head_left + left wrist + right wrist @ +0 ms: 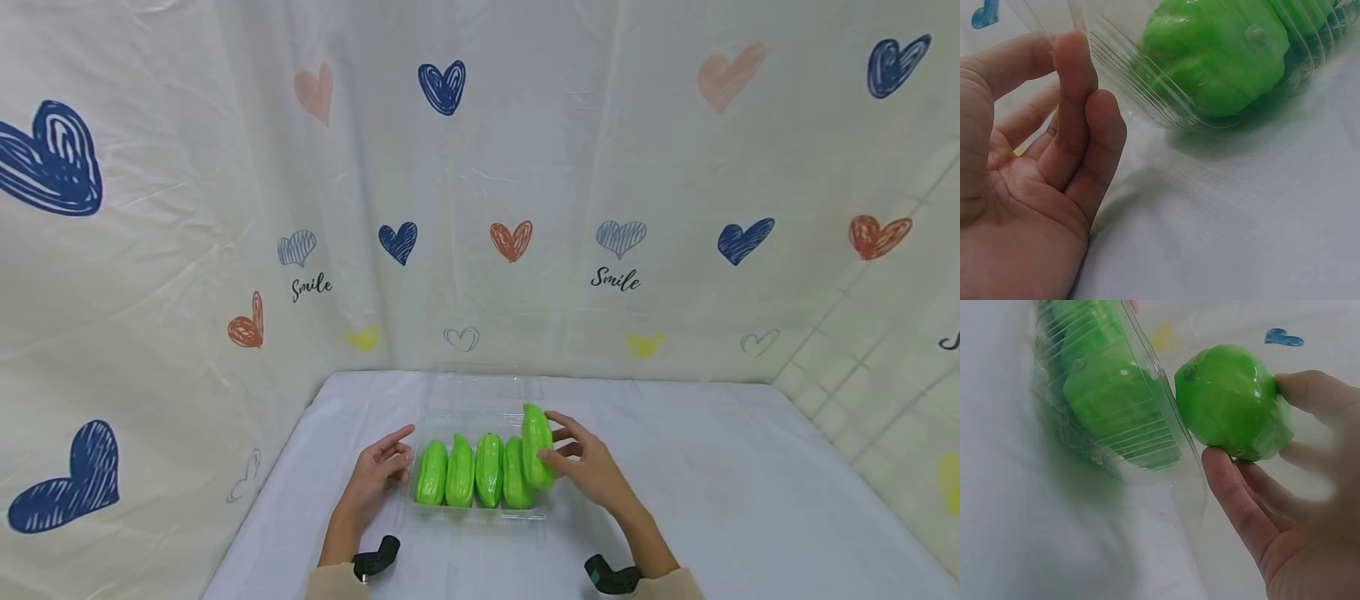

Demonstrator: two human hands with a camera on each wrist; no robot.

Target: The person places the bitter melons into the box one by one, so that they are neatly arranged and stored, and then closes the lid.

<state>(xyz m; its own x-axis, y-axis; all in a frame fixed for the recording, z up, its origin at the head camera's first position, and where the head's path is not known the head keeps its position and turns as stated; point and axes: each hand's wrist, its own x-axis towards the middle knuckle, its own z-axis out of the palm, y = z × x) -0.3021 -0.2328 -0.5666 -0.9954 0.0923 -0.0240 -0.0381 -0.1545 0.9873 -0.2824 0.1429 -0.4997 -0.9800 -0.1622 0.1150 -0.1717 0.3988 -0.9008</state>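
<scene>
My right hand (588, 471) grips a glossy green, lumpy vegetable like a bitter melon (536, 446), thumb on one side and fingers on the other. It is tilted over the right end of a clear plastic box (480, 514), close beside the box's rim in the right wrist view. Several more of these green vegetables (460, 472) lie side by side in the box. At the box's left end is my left hand (375, 471), its fingers loosely bent. The left wrist view has its fingertips (1074, 53) right at the clear ribbed wall.
The box's clear lid (483, 387) lies folded back behind it. A white cloth (712, 483) covers the table. Behind and beside the table hangs a pale curtain (555, 167) printed with hearts. A black wrist device (611, 575) sits on each forearm.
</scene>
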